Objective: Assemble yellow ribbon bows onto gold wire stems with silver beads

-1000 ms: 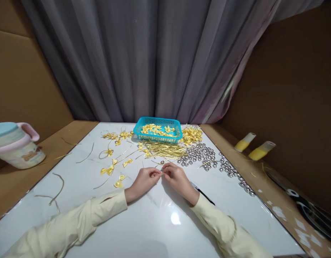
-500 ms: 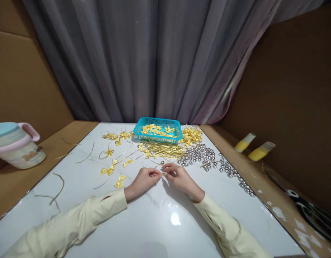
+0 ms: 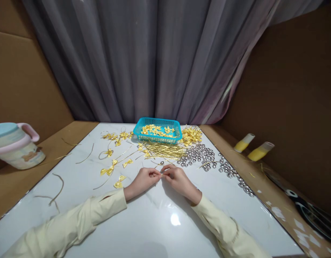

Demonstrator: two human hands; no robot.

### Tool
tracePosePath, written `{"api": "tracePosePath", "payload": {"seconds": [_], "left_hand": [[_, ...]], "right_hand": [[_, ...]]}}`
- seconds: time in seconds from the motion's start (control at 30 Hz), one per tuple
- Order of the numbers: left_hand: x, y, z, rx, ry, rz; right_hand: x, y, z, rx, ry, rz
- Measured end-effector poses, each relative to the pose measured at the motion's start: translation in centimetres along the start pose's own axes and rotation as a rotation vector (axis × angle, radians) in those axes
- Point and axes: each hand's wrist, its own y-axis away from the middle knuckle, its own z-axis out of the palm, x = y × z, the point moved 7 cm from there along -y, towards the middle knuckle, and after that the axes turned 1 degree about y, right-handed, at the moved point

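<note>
A person in cream sleeves worked at a white table, both hands meeting near its middle. The left hand pinched a tiny yellowish piece between thumb and forefinger, while the right hand gripped at the same spot from the other side, its thumb and index tip drawn together and its other fingers loosely curved. The piece sat between the two sets of fingertips, too small to identify, and whether it touched the tabletop could not be told. Just beyond the fingertips lay a single silver bead, and behind it a bundle of gold cords stretched along the front of a blue basket holding yellow ribbon bows. A heap of further bows rose beside the basket's right end. A spread of silver beads trailed from the cords toward the table's right edge. Near the left hand, a loose yellow bow rested on the white surface, with others scattered farther back. Off to the left stood a mug with a pink handle; to the right, on brown cardboard, were two yellow-filled tubes and a pair of scissors. A gray curtain hung behind the table.
</note>
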Motion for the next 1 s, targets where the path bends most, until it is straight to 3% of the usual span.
{"api": "tracePosePath", "payload": {"seconds": [0.4,0.7,1.0], "left_hand": [[-0.4,-0.4,0.2,-0.169,0.284,-0.145],[-0.9,-0.5,0.5,-0.329,0.407,-0.213],[-0.7,-0.6,0.5,-0.303,0.475,-0.222]], "right_hand": [[0.3,-0.2,-0.2,-0.043,-0.191,0.056],[0.0,0.0,-0.3,-0.163,-0.324,0.124],[0.1,0.0,-2.2,0.033,-0.112,0.027]]}}
